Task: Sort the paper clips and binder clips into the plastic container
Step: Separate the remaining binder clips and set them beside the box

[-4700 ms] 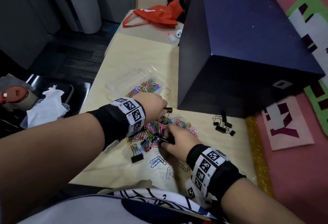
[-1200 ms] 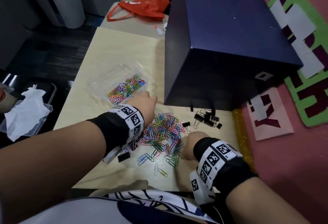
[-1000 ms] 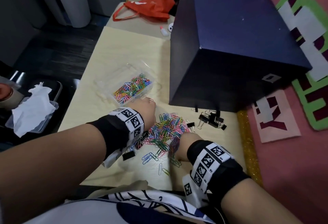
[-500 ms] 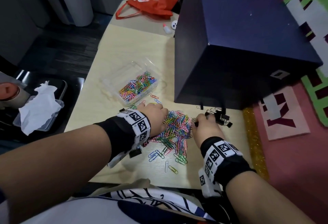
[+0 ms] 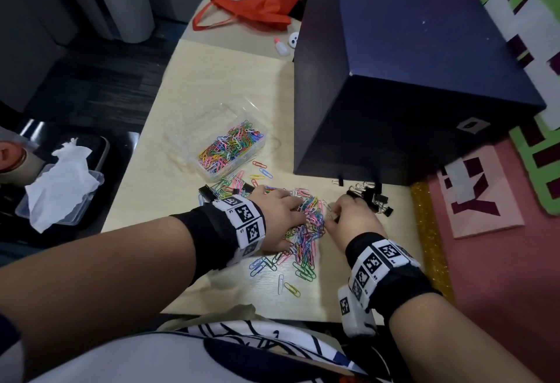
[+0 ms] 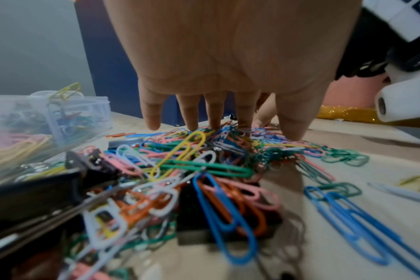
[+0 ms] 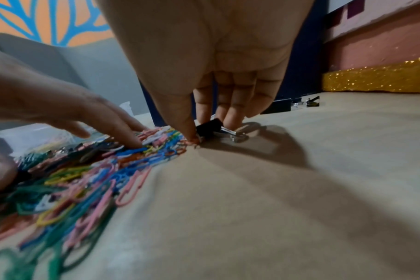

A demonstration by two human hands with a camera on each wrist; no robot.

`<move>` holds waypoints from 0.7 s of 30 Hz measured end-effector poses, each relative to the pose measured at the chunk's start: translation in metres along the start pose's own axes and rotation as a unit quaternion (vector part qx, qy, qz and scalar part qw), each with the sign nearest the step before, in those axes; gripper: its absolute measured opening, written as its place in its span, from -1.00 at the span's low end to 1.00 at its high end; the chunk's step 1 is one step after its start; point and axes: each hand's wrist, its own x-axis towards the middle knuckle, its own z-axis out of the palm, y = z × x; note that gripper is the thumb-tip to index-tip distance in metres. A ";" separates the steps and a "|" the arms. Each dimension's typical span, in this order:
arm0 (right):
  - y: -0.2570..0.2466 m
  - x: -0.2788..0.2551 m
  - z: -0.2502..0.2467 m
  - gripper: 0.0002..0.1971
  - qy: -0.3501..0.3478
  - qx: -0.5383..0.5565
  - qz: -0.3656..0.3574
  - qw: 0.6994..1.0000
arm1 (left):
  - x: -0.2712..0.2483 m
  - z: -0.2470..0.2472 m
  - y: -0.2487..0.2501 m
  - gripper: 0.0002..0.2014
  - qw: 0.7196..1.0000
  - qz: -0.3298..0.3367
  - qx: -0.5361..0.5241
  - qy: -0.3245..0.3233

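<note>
A heap of coloured paper clips (image 5: 306, 225) lies on the table between my hands. My left hand (image 5: 280, 216) rests flat on its left side, and its straight fingertips (image 6: 215, 124) touch the clips. My right hand (image 5: 348, 216) is at the heap's right edge, where thumb and fingers pinch a black binder clip (image 7: 209, 127) on the tabletop. The clear plastic container (image 5: 181, 137), partly filled with paper clips, stands behind the heap to the left. More black binder clips (image 5: 374, 197) lie just beyond my right hand. Others (image 6: 36, 199) sit mixed into the heap's left side.
A large dark blue box (image 5: 409, 79) stands close behind the heap and the binder clips. Loose paper clips (image 5: 288, 287) lie near the table's front edge. An orange bag (image 5: 251, 8) and a small bottle (image 5: 281, 48) lie at the far end. A glittery gold strip (image 5: 424, 231) borders the table's right edge.
My right hand has moved from the heap's near edge up to its far right side and closed on a binder clip. My left hand slid from beside the container onto the heap.
</note>
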 end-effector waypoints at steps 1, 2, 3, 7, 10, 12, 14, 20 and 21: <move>0.001 0.001 -0.002 -0.78 -0.001 0.011 0.010 1.000 | 0.000 0.000 -0.001 -0.40 1.000 -0.003 0.000 0.002; 0.002 0.002 -0.005 -0.79 0.000 0.024 0.019 1.000 | 0.000 -0.001 -0.003 -0.42 1.000 -0.006 0.001 0.001; 0.003 0.005 -0.008 -0.82 0.000 0.037 0.027 0.999 | 0.000 -0.002 -0.004 -0.43 1.000 -0.007 0.001 -0.002; 0.005 0.014 -0.017 -0.80 -0.017 0.016 0.049 0.999 | 0.002 -0.007 -0.004 -0.47 1.000 -0.016 -0.003 -0.007; 0.004 0.016 -0.017 -0.60 -0.075 -0.039 0.092 0.992 | 0.006 -0.008 -0.001 -0.46 1.000 -0.024 -0.012 0.016; 0.004 0.013 -0.014 -0.51 -0.105 -0.047 0.104 0.988 | 0.010 -0.008 0.003 -0.44 0.999 -0.018 -0.017 0.033; 0.005 0.010 -0.012 -0.55 -0.113 -0.040 0.091 0.989 | 0.017 -0.009 0.008 -0.41 0.999 -0.009 -0.017 0.038; 0.008 0.009 -0.010 -0.79 -0.108 -0.044 0.042 0.992 | 0.042 -0.009 0.022 -0.32 1.000 -0.002 -0.005 -0.024; 0.010 0.008 -0.010 -0.84 -0.101 -0.037 0.036 0.994 | 0.043 -0.008 0.022 -0.33 1.000 -0.002 -0.009 -0.028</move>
